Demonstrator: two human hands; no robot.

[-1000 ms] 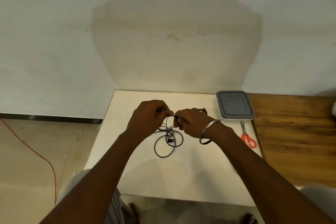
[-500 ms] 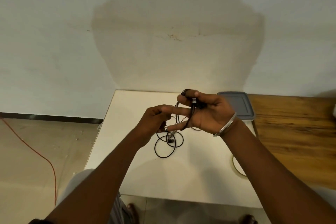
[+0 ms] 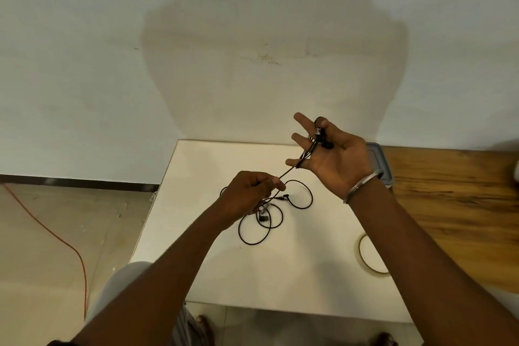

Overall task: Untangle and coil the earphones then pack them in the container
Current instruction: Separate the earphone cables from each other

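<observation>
- The right hand was raised palm-up above the far part of the white table, fingers spread wide, with the thumb pressing two earbuds and a few turns of black cord against the base of the fingers.
- The earphones ran from that hand as a taut strand slanting down to the left hand, then lay in loose loops on the tabletop just beside and below the left hand.
- The left hand was curled, thumb and forefinger pinched narrow on the taut strand; the other fingers were folded in, and whether they also trapped cord could not be told.
- A small plug or remote seemed to lie among the loops, though it was too small to name for sure.
- The grey container sat at the table's far right edge, mostly hidden behind the right wrist, its lid on.
- A metal bangle circled the right wrist.
- A roll of tape lay near the right forearm, partly covered by it.
- An orange cable crossed the floor to the left.
</observation>
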